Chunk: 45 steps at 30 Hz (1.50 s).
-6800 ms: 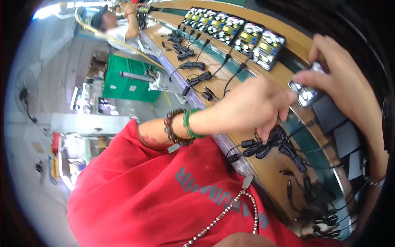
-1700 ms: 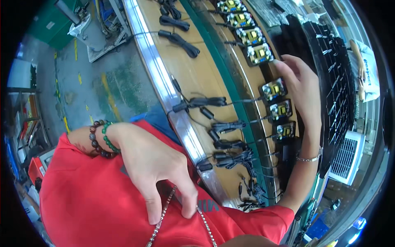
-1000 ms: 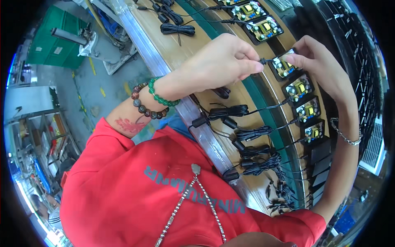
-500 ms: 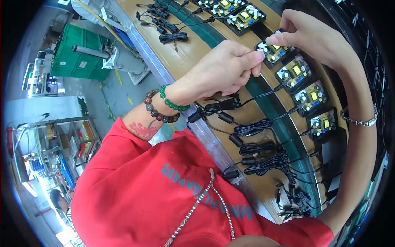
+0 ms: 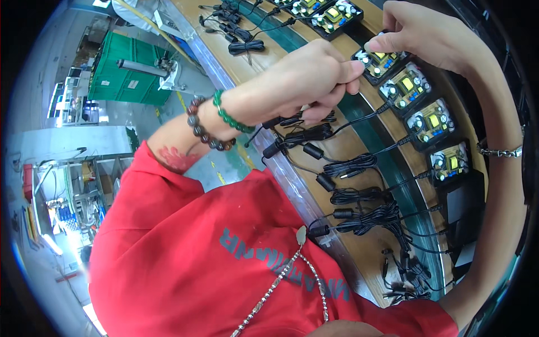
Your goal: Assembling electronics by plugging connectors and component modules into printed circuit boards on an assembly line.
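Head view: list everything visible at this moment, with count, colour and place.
circuit boards: about six, yellow and blue parts in black trays, in a row along the bench's far side
bundled cables: several, black, coiled on the wooden bench
green crate: one, on the floor upper left
red shirt: one, lower centre
chain necklace: one, silver, over the shirt
bead bracelets: two, green and brown, left wrist
left hand: pinching a black cable
right hand: fingertips on the board nearest it, silver bracelet at the wrist

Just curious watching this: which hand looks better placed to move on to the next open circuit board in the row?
Probably the right hand: it already rests on the row of black-cased circuit boards, while the left hand pinches a black cable.
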Each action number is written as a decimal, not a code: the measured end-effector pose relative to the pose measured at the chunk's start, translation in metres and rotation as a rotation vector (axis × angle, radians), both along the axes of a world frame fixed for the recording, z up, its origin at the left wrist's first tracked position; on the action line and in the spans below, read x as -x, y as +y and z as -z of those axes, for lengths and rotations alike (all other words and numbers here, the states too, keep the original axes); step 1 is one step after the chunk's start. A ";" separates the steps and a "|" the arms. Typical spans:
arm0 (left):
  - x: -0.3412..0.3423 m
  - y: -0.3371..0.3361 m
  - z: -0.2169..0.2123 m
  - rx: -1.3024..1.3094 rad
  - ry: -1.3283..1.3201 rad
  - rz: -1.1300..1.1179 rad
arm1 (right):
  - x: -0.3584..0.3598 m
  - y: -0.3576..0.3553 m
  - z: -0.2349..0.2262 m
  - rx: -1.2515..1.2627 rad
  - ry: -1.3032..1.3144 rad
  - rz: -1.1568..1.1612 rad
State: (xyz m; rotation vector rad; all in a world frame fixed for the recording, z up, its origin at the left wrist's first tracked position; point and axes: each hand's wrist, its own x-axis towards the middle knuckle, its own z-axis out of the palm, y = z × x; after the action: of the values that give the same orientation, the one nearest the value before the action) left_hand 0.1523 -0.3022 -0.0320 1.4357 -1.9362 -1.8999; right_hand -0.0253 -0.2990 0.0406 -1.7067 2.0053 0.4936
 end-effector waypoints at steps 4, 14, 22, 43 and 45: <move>0.011 -0.005 -0.007 -0.058 -0.039 0.051 | 0.004 0.001 0.000 -0.013 0.023 0.013; 0.008 -0.007 0.007 -0.077 0.047 0.048 | 0.045 -0.010 0.047 0.341 -0.342 -0.226; -0.026 0.006 0.037 1.117 0.352 -0.198 | 0.016 -0.050 0.027 0.391 -0.328 -0.215; -0.047 -0.044 0.038 -0.248 0.606 -0.172 | 0.029 -0.044 0.039 0.281 -0.326 -0.095; -0.043 -0.041 0.034 -0.271 0.593 -0.146 | 0.029 -0.044 0.039 0.284 -0.342 -0.099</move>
State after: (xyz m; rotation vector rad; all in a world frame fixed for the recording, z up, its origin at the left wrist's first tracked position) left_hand 0.1954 -0.3432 -0.0655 0.8713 -1.3116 -2.2416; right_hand -0.0544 -0.3432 0.0019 -1.9112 1.8119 -0.0590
